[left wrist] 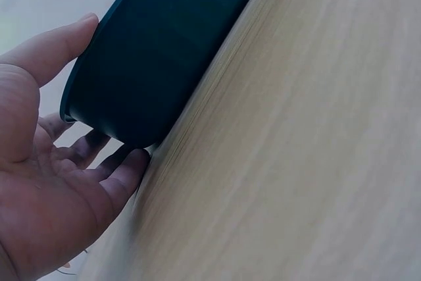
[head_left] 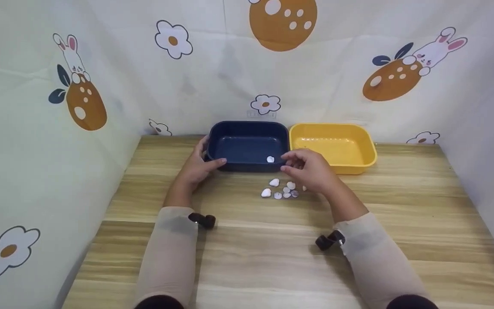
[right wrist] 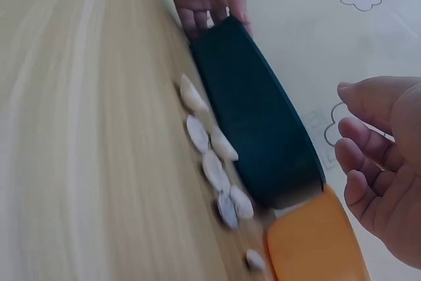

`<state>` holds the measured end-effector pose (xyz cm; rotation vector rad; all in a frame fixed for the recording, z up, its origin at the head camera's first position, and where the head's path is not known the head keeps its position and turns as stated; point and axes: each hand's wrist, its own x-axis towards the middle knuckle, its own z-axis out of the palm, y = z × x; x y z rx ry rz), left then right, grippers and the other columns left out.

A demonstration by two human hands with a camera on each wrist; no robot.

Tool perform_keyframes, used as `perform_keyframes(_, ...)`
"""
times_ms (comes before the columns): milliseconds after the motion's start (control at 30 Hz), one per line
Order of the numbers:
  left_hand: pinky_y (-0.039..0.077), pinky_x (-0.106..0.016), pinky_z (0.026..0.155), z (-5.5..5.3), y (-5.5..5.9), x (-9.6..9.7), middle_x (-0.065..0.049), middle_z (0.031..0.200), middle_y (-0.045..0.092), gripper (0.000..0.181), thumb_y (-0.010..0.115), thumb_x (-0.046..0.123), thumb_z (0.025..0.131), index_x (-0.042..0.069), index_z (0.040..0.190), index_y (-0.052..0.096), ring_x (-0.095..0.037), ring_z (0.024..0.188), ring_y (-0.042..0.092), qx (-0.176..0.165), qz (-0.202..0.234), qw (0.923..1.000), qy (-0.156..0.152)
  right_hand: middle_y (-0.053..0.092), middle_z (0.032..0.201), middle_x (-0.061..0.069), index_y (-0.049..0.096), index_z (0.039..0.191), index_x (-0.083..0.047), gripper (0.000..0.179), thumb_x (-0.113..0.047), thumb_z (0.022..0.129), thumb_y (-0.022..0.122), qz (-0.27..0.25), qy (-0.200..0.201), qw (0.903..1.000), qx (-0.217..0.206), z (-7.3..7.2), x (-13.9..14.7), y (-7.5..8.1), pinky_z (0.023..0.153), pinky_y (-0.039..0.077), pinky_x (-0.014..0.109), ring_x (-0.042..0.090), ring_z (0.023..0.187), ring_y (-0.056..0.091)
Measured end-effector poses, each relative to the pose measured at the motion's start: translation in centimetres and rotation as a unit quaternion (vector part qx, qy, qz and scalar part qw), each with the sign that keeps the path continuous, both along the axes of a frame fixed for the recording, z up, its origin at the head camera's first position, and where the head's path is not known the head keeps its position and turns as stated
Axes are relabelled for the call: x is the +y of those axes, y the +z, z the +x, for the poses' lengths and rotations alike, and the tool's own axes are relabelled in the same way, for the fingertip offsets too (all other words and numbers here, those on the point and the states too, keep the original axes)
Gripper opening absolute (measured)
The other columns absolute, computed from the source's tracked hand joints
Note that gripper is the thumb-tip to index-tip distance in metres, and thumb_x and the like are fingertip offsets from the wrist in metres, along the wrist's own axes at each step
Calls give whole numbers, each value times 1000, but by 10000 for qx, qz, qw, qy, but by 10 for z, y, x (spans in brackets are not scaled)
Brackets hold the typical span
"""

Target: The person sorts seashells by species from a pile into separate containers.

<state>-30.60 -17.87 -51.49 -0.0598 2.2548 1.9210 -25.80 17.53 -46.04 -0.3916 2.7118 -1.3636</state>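
My left hand (head_left: 194, 168) holds the left end of a dark blue plastic bin (head_left: 247, 166), its thumb at the front rim and its fingers around the side. In the left wrist view the fingertips (left wrist: 136, 162) touch the bin's lower corner. My right hand (head_left: 309, 171) is at the bin's front right corner, above the table. Its fingers (right wrist: 352, 156) are loosely bent with nothing visible between them and the thumb. One white seashell (head_left: 270, 159) shows inside the blue bin near its front wall. Several pale seashells (head_left: 287, 190) lie on the table before the bin.
A yellow plastic bin (head_left: 352, 169) stands right beside the blue one. Both are on a wood-grain table (head_left: 264, 257) close to a patterned cloth backdrop (head_left: 212, 81). A small shell (head_left: 304, 188) lies partly hidden by the right hand.
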Motion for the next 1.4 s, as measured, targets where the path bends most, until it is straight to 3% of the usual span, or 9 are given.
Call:
perform_keyframes(400,33,-45,132,2,2,1,-7,178,25,107,89,20,88,31,171,23,-29,167,21,28,158,9999,-47,78,106,8,77,125,-7,33,-21,95,82,266,-33,9995,-189,9,45,-11,82,57,24,21,94,67)
perform_keyframes(600,31,-45,132,1,0,0,-7,177,28,107,90,21,88,31,171,24,-29,166,23,101,134,9998,-64,78,106,7,76,127,-8,33,-20,97,80,318,29,9982,-509,12,50,-12,82,59,24,21,96,68)
perform_keyframes(967,29,-44,133,0,-1,0,-6,177,29,107,90,22,88,29,171,24,-29,166,24,71,95,9999,2,78,104,9,77,122,-4,29,-15,95,80,451,242,9980,-370,16,56,-17,81,58,22,19,93,70)
perform_keyframes(1400,28,-44,134,-1,-1,2,-10,178,24,107,88,14,88,24,172,22,-31,167,22,251,376,9989,-87,77,99,4,79,117,-8,26,-15,91,82,934,657,9911,-689,15,61,-30,84,57,28,16,92,68)
